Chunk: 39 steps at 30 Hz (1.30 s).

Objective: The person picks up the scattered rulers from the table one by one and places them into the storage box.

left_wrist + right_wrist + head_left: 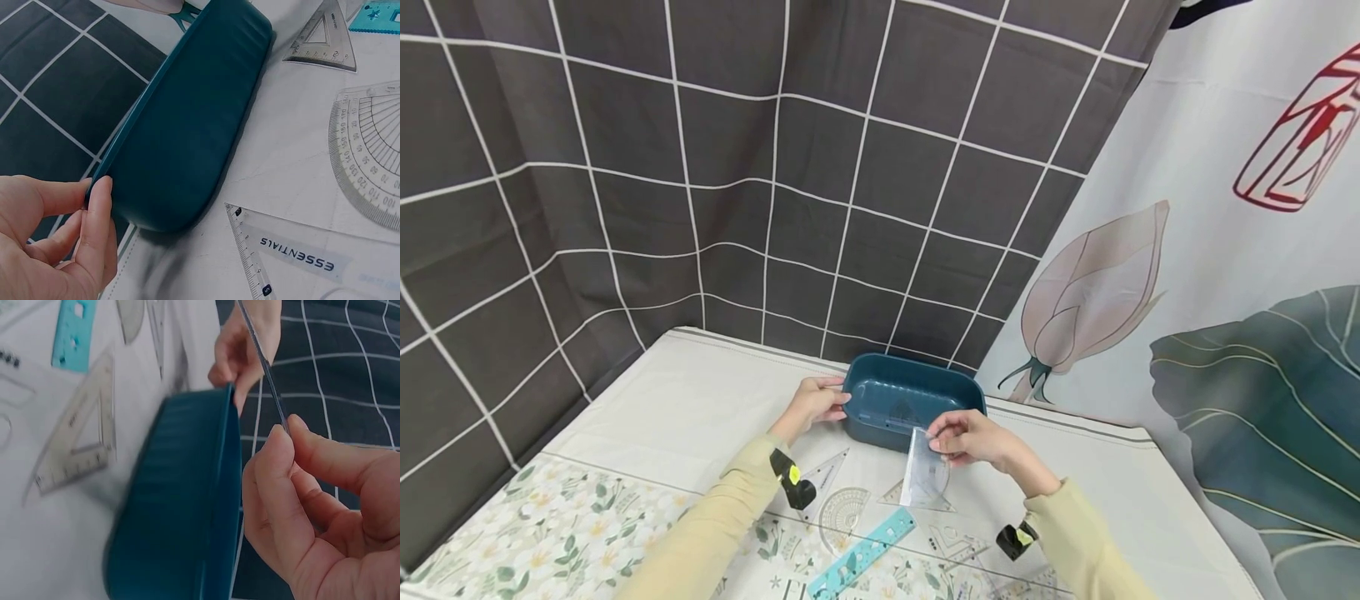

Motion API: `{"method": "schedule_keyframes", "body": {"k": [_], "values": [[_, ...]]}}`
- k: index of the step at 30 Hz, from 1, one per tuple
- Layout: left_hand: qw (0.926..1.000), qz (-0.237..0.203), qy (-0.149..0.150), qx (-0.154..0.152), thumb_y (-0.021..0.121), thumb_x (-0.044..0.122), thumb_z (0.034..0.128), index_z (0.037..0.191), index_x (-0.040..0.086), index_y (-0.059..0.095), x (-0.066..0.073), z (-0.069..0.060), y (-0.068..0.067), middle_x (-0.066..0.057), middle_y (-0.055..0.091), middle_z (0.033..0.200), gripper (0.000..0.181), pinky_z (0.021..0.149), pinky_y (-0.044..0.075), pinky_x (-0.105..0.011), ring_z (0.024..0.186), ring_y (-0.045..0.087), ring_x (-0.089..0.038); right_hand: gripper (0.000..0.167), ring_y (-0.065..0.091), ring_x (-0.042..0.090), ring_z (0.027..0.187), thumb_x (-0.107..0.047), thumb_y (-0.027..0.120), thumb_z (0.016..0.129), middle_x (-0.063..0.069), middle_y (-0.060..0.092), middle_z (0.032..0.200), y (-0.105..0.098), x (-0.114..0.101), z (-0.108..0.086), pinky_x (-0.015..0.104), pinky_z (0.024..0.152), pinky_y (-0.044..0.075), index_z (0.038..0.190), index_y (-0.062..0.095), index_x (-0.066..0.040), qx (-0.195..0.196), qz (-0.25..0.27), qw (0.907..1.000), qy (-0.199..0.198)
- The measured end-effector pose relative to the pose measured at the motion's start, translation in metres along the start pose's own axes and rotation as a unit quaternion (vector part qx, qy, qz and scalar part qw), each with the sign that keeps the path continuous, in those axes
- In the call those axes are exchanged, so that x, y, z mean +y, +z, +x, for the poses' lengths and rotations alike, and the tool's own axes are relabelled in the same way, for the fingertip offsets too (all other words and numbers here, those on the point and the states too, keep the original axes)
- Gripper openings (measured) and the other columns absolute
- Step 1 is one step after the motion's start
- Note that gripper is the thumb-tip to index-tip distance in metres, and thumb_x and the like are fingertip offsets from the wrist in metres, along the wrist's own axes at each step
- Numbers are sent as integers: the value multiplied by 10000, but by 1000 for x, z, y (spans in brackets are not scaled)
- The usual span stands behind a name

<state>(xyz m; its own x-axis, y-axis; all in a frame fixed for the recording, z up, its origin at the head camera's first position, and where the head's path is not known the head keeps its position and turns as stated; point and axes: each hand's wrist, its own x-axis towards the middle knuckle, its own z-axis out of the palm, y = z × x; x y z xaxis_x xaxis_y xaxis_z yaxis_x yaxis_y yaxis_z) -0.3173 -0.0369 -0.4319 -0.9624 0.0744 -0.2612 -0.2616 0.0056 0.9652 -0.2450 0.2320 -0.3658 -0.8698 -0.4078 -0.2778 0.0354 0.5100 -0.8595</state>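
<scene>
My left hand [816,402] pinches the rim at the left end of a dark teal plastic bin [187,125], thumb on one side and fingers on the other. In front of the bin's near wall, my right hand [970,437] holds a thin clear plastic piece [917,479] between thumb and fingertips. That piece appears edge-on in the right wrist view, so its exact kind is unclear. A faint dark shape [904,412] shows inside the bin. On the table below the held piece lies a small clear set square [325,47].
Nearer the body lie a clear protractor [842,517], a turquoise ruler [865,554] and a larger clear set square [275,240] marked ESSENTIALS. More clear drawing templates [955,546] lie at front right. A dark checked curtain [737,208] hangs behind the table.
</scene>
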Motion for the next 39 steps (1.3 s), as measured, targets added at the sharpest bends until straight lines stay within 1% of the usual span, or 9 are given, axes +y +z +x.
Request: {"method": "schedule_keyframes", "body": {"k": [9,13,17,20,21,24,32,34,39], "values": [[10000,-10,-9,-21,628,-35,871,1323,-42,529,-2,3,0,-243,666,1057,463,642,625,-218,628,595,-93,263,565,85,661,-101,618,924,-15,592,778,-14,5,20,159,593,566,1128,572,59,315,336,9986,257],[10000,-12,-9,-23,627,-36,872,1326,-48,523,1,0,0,-211,677,992,465,629,622,-212,621,584,-91,249,577,79,655,-118,607,934,9,605,777,-18,7,28,161,606,571,1124,574,38,519,429,9970,392],[10000,2,-20,-8,629,-35,870,1318,-41,534,2,-1,0,-214,677,1013,458,646,625,-221,614,577,-90,249,564,77,648,-115,586,945,15,597,777,-21,6,36,148,598,562,1144,562,34,700,592,9944,529],[10000,38,31,-6,637,-39,859,1298,-37,554,-1,1,0,-222,683,1020,446,650,628,-230,596,591,-96,267,555,75,658,-105,574,950,4,588,785,-23,6,41,134,597,557,1165,542,50,790,719,9928,536],[9999,0,114,-72,648,-43,847,1282,-45,565,-3,2,-1,-215,691,979,443,626,625,-228,582,601,-101,267,553,76,661,-101,573,951,1,585,784,-24,7,43,132,598,557,1166,539,52,831,772,9920,544],[9998,26,188,-63,659,-45,837,1265,-47,576,-5,4,-2,-196,699,926,437,610,625,-237,575,627,-111,271,553,73,662,-90,569,952,-4,581,773,-25,7,47,126,600,557,1170,530,65,922,901,9901,556],[10000,12,15,33,629,-43,861,1318,-53,529,0,-2,-1,-267,664,1066,467,601,615,-203,587,590,-91,277,572,49,629,-56,576,944,-11,594,736,-27,15,62,119,576,558,1171,518,92,1301,1320,9801,713],[10000,2,-3,23,627,-46,863,1323,-58,521,1,-2,0,-270,660,1064,472,597,615,-204,597,586,-97,292,580,45,627,-58,581,943,-11,601,735,-27,18,66,123,575,564,1179,517,101,1370,1328,9787,758],[10000,21,-69,69,644,-36,857,1312,-35,543,-1,2,1,-187,675,968,466,608,617,-206,579,575,-86,281,605,50,623,-35,586,935,13,613,752,-23,25,73,146,568,581,1166,520,111,1541,1304,9754,882]]}}
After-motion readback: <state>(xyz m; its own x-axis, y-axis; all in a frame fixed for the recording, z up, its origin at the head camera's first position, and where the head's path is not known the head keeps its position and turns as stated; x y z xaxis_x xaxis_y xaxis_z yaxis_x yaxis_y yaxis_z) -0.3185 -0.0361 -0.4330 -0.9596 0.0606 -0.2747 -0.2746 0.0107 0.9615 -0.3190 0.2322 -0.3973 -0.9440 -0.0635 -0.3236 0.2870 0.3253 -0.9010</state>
